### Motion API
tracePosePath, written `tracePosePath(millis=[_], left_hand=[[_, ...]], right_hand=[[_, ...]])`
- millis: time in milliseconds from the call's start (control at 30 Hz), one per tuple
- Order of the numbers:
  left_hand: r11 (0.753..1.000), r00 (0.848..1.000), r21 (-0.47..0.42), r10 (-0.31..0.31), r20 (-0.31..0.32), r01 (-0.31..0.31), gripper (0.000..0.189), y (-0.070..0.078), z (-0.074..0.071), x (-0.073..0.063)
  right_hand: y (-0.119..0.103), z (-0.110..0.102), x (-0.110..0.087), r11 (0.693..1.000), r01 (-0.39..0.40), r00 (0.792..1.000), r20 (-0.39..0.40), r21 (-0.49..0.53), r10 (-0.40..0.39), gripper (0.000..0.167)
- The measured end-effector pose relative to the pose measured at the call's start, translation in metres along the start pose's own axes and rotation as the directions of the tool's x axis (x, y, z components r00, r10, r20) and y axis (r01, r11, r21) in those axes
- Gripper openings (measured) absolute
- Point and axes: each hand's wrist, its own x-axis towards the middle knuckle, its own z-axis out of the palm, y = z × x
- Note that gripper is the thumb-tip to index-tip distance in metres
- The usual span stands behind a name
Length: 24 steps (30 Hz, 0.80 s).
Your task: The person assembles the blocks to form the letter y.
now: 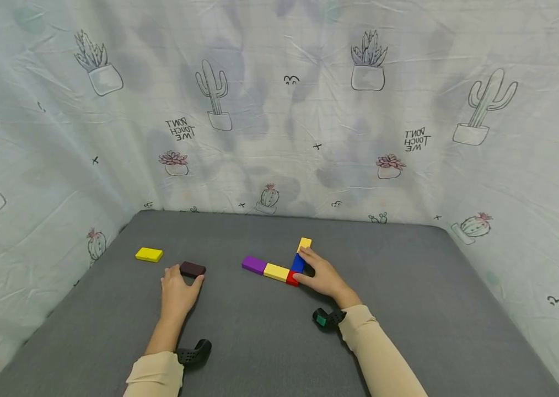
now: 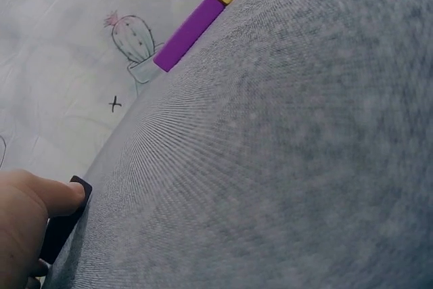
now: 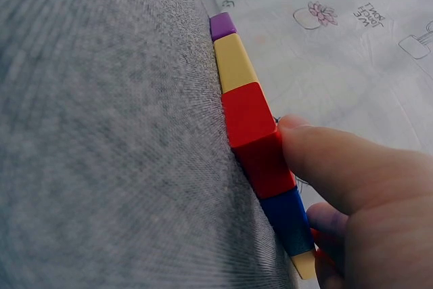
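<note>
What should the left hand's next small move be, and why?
I'd probably slide the dark block toward the purple block. The left hand grips it, the purple block's left end stands free with a gap between the two, and the right hand touches the red block, which may help keep things steady.

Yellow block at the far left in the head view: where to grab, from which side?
I'd pinch the yellow block across its two long edges, mid-length, coming down from above. It lies flat and low, so its edges offer little height. Those edges look free; the dark brown block sits apart, nearer and to the right.
</note>
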Motion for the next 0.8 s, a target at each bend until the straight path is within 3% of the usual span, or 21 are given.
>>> tracePosePath(millis=[400,800], left_hand=[[0.999,0.999,-0.039,-0.019,-0.035,0.017,0.074,-0.0004,0.0017,-0.0015],[0.993,0.996,-0.11,0.031,-0.081,-0.04,0.071,0.0005,0.0012,-0.0043]], right_hand=[[0.0022,0.0008,0.0004,1.0,0.015,1.0,-0.004,-0.014,-0.015,0.071],[0.0029,0.0012,0.0001,1.0,0.007,1.0,-0.003,-0.005,-0.007,0.071]])
